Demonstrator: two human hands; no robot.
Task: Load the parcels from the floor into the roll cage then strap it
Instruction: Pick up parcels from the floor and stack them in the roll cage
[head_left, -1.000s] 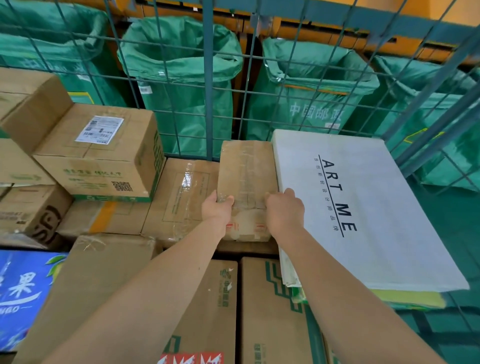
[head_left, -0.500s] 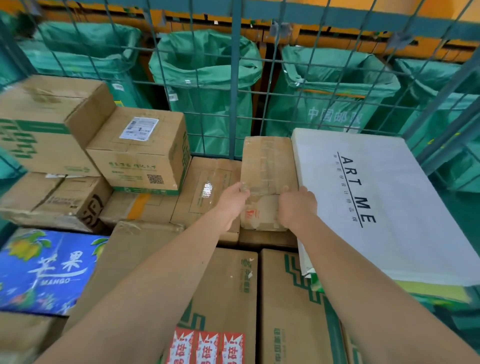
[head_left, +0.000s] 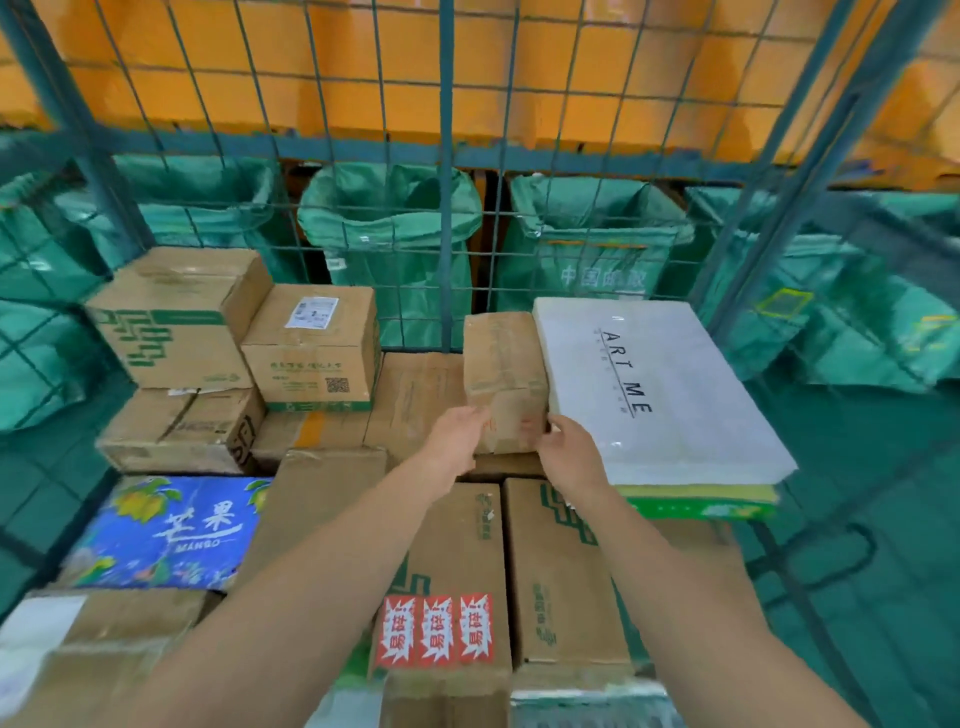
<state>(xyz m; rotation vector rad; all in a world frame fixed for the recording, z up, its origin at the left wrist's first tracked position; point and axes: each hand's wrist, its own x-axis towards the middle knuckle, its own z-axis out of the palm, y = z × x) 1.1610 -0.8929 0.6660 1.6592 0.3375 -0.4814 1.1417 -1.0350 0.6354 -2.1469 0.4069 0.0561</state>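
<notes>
A narrow taped brown parcel (head_left: 501, 364) lies on top of the stacked boxes inside the green wire roll cage (head_left: 447, 218), close to its back wall. My left hand (head_left: 460, 431) holds the parcel's near left corner and my right hand (head_left: 569, 452) its near right corner. A flat white "ART ME" parcel (head_left: 654, 384) lies right beside it, on a green and yellow box. To the left stand two stacked cardboard boxes (head_left: 311, 348) with labels.
Several cardboard boxes fill the cage floor, among them a blue mango box (head_left: 166, 530) and a box with red fragile stickers (head_left: 436, 629). Green mail sacks (head_left: 395, 244) hang behind the cage's back mesh under an orange panel. Green floor shows to the right.
The view has pulled back and tilted up, showing more of the cage and boxes. Both hands stay on the near end of the narrow brown parcel, which rests in the same spot.
</notes>
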